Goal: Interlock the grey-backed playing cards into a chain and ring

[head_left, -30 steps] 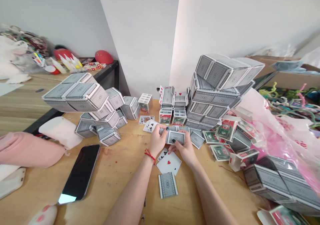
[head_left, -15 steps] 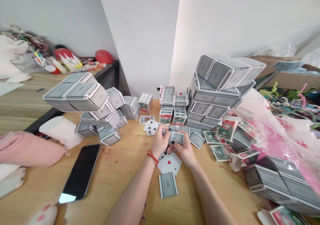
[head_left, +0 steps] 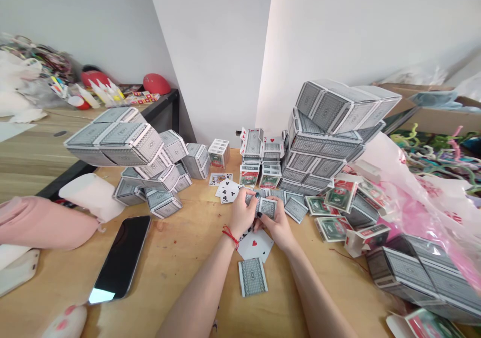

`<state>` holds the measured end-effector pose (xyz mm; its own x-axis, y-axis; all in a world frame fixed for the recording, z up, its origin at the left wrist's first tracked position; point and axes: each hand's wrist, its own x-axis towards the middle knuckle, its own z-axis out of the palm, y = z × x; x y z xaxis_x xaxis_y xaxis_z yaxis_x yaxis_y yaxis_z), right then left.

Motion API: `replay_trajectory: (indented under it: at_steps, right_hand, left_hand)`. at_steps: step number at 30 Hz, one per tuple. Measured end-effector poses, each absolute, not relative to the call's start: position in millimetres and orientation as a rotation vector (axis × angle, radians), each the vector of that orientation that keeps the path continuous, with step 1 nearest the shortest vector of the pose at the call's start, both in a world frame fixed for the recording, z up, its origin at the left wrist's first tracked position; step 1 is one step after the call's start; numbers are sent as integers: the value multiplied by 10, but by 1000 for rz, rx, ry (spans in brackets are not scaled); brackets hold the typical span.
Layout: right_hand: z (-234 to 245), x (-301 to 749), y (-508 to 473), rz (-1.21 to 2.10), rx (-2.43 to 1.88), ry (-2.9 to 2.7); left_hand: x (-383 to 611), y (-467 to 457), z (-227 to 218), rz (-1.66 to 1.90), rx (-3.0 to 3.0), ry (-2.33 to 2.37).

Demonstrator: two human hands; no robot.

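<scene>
Both my hands hold grey-backed playing cards (head_left: 268, 208) just above the table. My left hand (head_left: 243, 211) is closed on the cards' left side, thumb on top. Closed on the right side, my right hand (head_left: 277, 221) has its thumb on the front edge; its other fingers are partly hidden. Under my wrists lie face-up cards, among them an ace of hearts (head_left: 255, 245). Nearer to me is a face-down card (head_left: 252, 277). Beyond my left hand are face-up club cards (head_left: 227, 191). A loose face-down card (head_left: 296, 210) lies right of my right hand.
Tall stacks of card-covered blocks stand at left (head_left: 116, 137) and right (head_left: 323, 142). Card boxes (head_left: 334, 227) lie scattered at right, near a plastic bag (head_left: 413, 187). A phone (head_left: 122, 258) and a pink roll (head_left: 45, 222) are on the left.
My left hand has shifted very slightly to the right, with the cards still held in both hands. Otherwise the scene looks the same.
</scene>
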<state>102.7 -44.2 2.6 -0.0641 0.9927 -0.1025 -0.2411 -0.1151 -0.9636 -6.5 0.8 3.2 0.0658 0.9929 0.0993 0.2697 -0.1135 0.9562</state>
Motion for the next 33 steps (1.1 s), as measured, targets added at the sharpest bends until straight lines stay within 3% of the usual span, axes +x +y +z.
replay_trajectory:
  at_steps: [16,19,26,33]
  right_hand:
    - [-22,1009,-393,1322,-1096,-1061]
    - [-31,1059,-371,1090,-1279,-1157]
    - [-111,1213,-357,0,-1772,-1353]
    - [-211,1176,-354,-198,-2018,-1364]
  left_hand:
    - [-94,31,34,1214,1595,1293]
    - [-121,48,50,1278,1556,1382]
    - [-249,145,36,1416,1437,1534]
    - [-276,190,-15,1419,1313,1481]
